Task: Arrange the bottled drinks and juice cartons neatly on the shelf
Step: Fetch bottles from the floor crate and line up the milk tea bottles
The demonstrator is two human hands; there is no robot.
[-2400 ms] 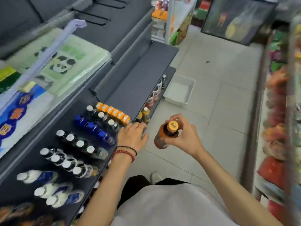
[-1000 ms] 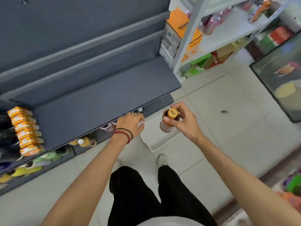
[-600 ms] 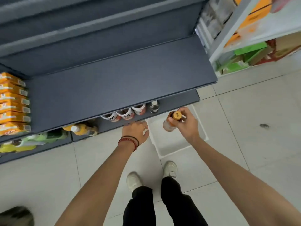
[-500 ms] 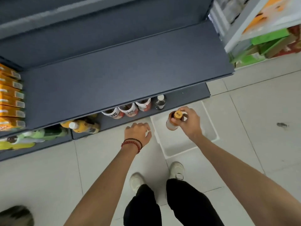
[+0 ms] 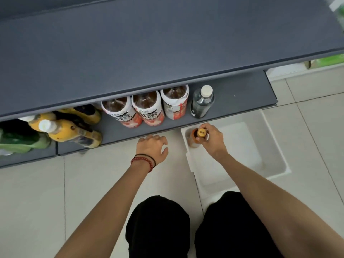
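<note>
Gripping an orange-capped bottle (image 5: 195,139), right hand (image 5: 211,139); left hand (image 5: 151,147) loosely open

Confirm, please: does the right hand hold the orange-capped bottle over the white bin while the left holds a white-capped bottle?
No: the head view shows the left hand empty; the right hand does hold the orange-capped bottle over the white bin.

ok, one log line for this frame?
right hand: grips orange-capped bottle over white bin | left hand: empty, fingers relaxed, by bottom shelf | step: bottle not yet shelved
</note>
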